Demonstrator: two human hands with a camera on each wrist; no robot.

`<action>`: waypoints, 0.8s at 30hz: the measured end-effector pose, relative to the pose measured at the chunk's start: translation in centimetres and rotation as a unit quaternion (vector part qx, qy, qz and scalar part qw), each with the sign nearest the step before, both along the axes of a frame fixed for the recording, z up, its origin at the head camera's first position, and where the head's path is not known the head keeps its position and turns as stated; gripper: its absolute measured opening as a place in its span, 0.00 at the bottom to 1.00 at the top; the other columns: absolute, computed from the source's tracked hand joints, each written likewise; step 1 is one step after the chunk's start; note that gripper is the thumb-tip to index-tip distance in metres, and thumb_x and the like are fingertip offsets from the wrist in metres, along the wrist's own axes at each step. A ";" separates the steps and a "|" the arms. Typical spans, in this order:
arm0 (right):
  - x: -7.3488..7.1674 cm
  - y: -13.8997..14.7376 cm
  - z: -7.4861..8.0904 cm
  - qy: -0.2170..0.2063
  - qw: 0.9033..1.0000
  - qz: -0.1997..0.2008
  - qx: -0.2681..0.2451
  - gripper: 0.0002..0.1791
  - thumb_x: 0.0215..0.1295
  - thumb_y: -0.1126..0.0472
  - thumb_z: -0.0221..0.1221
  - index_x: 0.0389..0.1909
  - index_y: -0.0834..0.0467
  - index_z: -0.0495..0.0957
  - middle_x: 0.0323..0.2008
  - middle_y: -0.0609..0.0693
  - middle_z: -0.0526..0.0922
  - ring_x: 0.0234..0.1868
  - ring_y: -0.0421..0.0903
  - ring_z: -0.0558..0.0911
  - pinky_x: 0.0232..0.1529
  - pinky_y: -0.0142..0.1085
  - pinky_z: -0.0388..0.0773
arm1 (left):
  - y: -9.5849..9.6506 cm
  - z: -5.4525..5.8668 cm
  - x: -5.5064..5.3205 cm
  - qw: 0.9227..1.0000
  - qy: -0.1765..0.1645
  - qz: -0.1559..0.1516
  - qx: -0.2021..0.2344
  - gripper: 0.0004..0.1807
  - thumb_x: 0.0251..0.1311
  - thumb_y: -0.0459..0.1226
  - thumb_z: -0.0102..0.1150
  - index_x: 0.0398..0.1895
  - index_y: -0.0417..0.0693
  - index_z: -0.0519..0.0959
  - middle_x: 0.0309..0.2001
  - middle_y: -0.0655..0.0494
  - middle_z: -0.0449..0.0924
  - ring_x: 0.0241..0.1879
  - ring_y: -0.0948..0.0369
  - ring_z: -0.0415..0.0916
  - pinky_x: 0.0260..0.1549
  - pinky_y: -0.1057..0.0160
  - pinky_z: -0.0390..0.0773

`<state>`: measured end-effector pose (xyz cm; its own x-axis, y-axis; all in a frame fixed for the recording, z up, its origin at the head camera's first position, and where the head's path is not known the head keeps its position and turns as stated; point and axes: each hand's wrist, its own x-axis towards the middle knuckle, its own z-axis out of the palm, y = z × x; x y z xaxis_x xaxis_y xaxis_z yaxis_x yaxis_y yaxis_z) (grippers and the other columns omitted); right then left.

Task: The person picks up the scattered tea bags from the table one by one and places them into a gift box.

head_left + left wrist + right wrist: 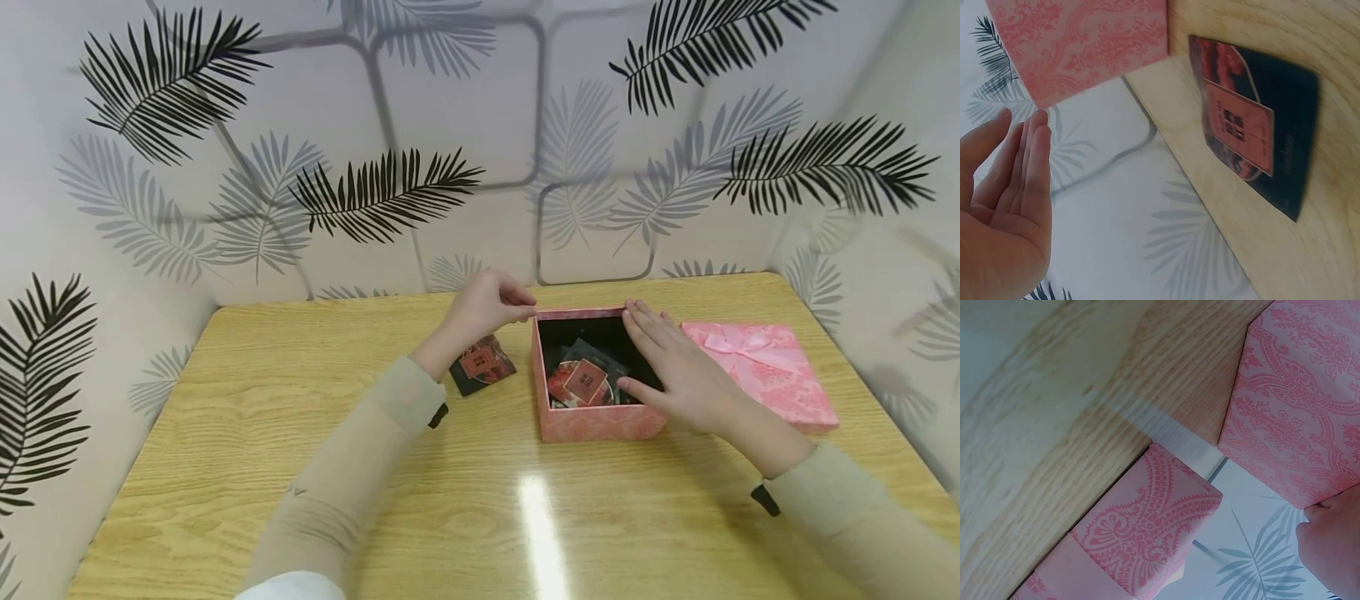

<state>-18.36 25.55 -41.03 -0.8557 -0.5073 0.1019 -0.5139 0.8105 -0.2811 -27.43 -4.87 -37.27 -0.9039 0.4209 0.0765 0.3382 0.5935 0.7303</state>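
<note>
A pink patterned box (600, 423) with a dark inside stands lidless on the table and holds several dark and red sachets (583, 382). At its back left corner is my left hand (487, 307); in the left wrist view its fingers are nearly straight, the thumb apart, the tips near the box edge. My right hand (686, 375) lies over the right rim, fingers extended toward the back right corner and thumb over the opening. In the right wrist view only part of that hand (1335, 540) shows against the box's side. One sachet (1241, 125) lies on the table left of the box.
The pink lid (787, 392) with a ribbon bow (742, 343) lies right of the box, partly behind my right forearm. A wood-grain table (465, 517) meets a leaf-patterned wall covering (465, 108) along its back edge.
</note>
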 end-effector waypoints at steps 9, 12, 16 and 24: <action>0.1 0.1 0.1 -0.005 1.000 -0.005 0.001 0.51 0.78 0.42 0.58 0.86 0.65 0.44 0.86 0.64 0.45 0.87 0.62 0.46 0.85 0.62 0.45 | -2.2 -1.6 -0.6 0.999 -0.029 0.035 0.011 0.10 0.68 0.36 0.72 0.49 0.42 0.90 0.47 0.46 0.92 0.47 0.51 0.88 0.52 0.54 0.87; 0.1 0.1 0.1 -0.008 1.000 -0.006 0.000 0.51 0.79 0.42 0.58 0.86 0.65 0.44 0.87 0.63 0.45 0.87 0.62 0.45 0.86 0.62 0.44 | -2.8 -2.2 -0.8 0.998 -0.043 0.051 0.012 0.11 0.67 0.36 0.73 0.50 0.42 0.90 0.47 0.46 0.92 0.47 0.51 0.88 0.53 0.53 0.87; 0.1 0.1 0.0 -0.011 1.000 -0.007 0.004 0.51 0.79 0.41 0.57 0.86 0.64 0.43 0.87 0.63 0.44 0.88 0.61 0.45 0.86 0.62 0.44 | -3.6 -3.2 -1.1 0.997 -0.043 0.060 0.003 0.14 0.67 0.36 0.73 0.52 0.39 0.89 0.49 0.45 0.91 0.48 0.51 0.88 0.54 0.53 0.87; 0.0 0.1 0.0 -0.009 1.000 -0.005 0.005 0.51 0.79 0.41 0.57 0.86 0.64 0.43 0.87 0.63 0.44 0.88 0.61 0.44 0.86 0.61 0.44 | -4.8 -4.7 -1.5 0.997 -0.048 0.064 -0.023 0.17 0.66 0.35 0.74 0.55 0.37 0.88 0.51 0.42 0.91 0.50 0.49 0.89 0.54 0.53 0.87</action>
